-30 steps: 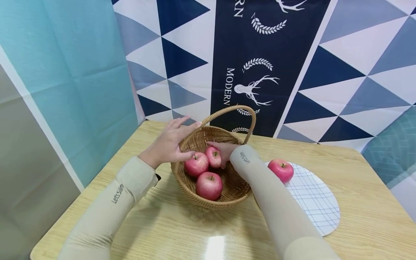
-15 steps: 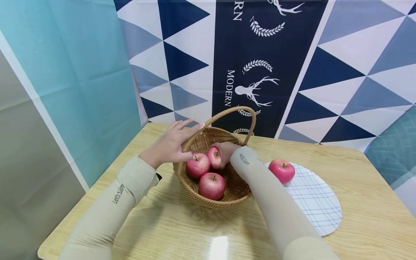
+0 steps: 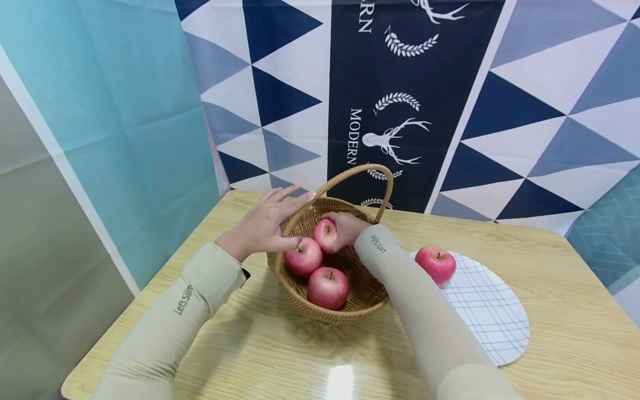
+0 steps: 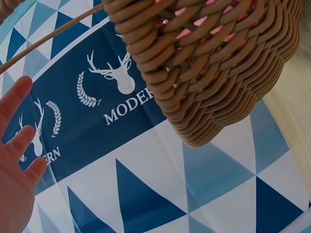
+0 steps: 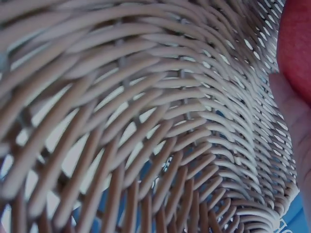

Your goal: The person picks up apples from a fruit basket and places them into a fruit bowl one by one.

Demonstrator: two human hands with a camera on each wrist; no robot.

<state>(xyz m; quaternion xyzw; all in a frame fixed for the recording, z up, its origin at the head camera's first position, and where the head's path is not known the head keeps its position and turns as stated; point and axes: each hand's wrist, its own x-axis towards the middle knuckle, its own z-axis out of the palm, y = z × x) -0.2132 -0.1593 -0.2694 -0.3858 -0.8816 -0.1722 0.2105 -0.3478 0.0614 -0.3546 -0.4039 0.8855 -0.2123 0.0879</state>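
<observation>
My right hand reaches inside a wicker basket and grips an apple at the basket's back. Two more apples sit in there, a left apple and a front apple. At the basket's left side, my left hand spreads its straight fingers by the handle, its thumb over the left apple in the head view. The left wrist view has that hand left of the woven wall. In the right wrist view, a fingertip lies against the red apple.
Right of the basket, a white round mat with blue grid lines lies on the wooden table, partly behind my right forearm. Another apple rests on it. The basket's tall handle arches up before a patterned cloth backdrop.
The fingers of my right hand have closed round the back apple, which has shifted slightly up and left in the head view. My left hand keeps nearly the same place.
</observation>
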